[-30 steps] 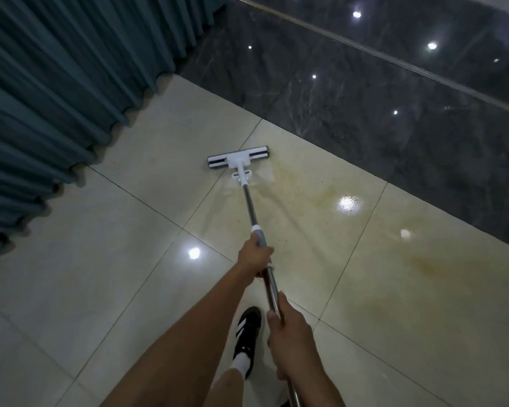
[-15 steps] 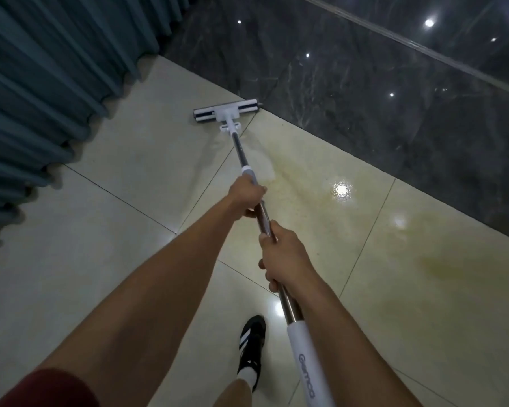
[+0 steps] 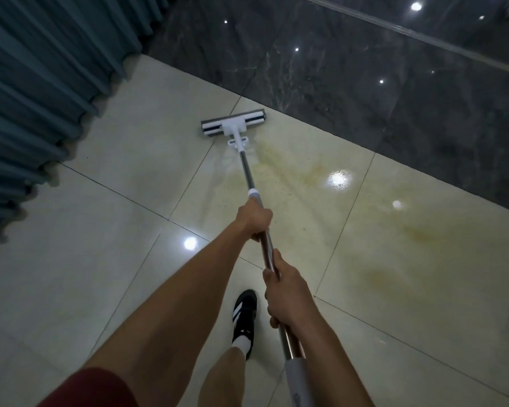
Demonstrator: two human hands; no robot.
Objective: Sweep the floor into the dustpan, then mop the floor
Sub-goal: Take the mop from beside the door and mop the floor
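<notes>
A flat mop with a white-and-dark head (image 3: 233, 123) lies on the cream floor tiles (image 3: 106, 236), close to the edge of the dark marble strip. Its metal pole (image 3: 247, 172) runs back toward me. My left hand (image 3: 254, 216) grips the pole further forward, just below a white collar. My right hand (image 3: 287, 292) grips it lower down, above the white handle sleeve (image 3: 299, 380). Yellowish wet streaks (image 3: 315, 171) spread over the tiles right of the mop. No dustpan is in view.
Teal pleated curtains (image 3: 41, 83) hang along the left side down to the floor. A dark glossy marble band (image 3: 365, 92) runs across the far side. My foot in a black shoe with white stripes (image 3: 244, 315) stands between my arms.
The mop went forward to the marble edge, then came back a little toward me. Both hands kept their grip on the pole.
</notes>
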